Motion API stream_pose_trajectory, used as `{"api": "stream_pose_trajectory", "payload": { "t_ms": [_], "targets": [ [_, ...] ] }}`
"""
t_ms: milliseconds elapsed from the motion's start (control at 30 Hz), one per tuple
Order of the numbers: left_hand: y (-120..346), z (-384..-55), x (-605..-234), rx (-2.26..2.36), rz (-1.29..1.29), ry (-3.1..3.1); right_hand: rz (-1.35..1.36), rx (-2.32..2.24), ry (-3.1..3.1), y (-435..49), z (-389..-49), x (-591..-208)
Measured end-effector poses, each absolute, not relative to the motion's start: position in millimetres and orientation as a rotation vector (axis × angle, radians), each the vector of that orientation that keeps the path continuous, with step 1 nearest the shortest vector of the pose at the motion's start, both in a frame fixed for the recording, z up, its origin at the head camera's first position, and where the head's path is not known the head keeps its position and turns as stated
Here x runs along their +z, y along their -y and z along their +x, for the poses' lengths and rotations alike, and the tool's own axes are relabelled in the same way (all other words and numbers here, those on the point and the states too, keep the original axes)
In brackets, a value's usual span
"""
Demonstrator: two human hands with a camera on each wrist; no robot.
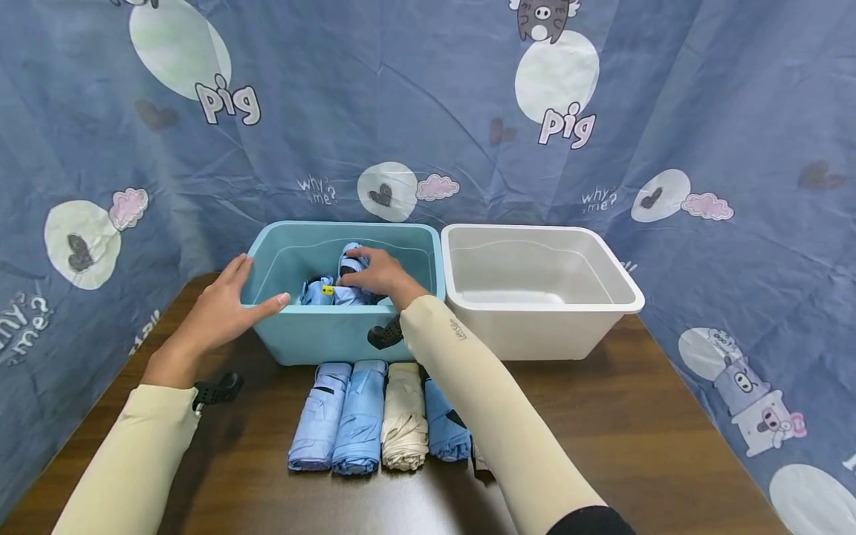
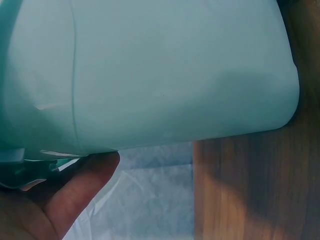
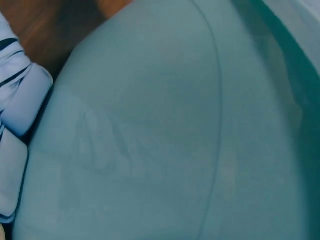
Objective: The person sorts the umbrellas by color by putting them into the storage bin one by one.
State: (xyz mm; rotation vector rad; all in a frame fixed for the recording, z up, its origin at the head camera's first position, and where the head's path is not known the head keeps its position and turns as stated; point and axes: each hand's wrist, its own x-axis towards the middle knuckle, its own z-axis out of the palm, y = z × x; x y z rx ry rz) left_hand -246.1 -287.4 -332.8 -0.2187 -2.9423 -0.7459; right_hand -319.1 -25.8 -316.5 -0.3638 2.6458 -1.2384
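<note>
Beneath the right hand [image 1: 383, 273], a blue fabric roll [image 1: 349, 262] is being pinched inside the teal bin [image 1: 321, 338]; the left hand [image 1: 217, 316], fingers extended, is bracing the bin's end. The roll is looking light and soft (its cloth possibly slippery), likely favouring a grip round its middle.

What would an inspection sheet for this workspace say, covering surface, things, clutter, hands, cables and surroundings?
Surface: brown wood-grain table.
Job's things: teal bin containing blue rolls; white bin at its right; row of blue and beige rolls in front, right end partly hidden by an arm.
Clutter: nothing seen.
Hands: left hand touches the teal bin's rim; right hand pinches a blue roll inside that bin.
Cables: nothing seen.
Surroundings: blue printed cloth behind.
</note>
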Motion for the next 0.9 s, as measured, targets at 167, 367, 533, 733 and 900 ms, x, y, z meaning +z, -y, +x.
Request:
{"api": "stream_pose_trajectory", "payload": {
  "t_ms": [167, 367, 533, 733, 900],
  "targets": [
    [288.9, -244.8, -335.9, -0.765, -0.226, 2.93, -0.317, -1.188, -2.681, 26.7, -319.7, -321.0],
    [290.5, -245.2, -334.7, -0.778, -0.233, 2.921, -0.233, -1.354, -2.56, 26.1, -319.3, -318.8],
    [289.5, -245.9, -333.2, -0.77, -0.228, 2.929, -0.18, -1.407, -2.518, 24.5, -319.9, -316.5],
    [290.1, -245.9, -333.5, -0.76, -0.221, 2.932, -0.185, -1.376, -2.536, 23.8, -320.0, -316.7],
    [289.9, -245.4, -332.7, -0.758, -0.221, 2.935, -0.167, -1.397, -2.523, 23.5, -318.4, -316.8]
  ]
}}
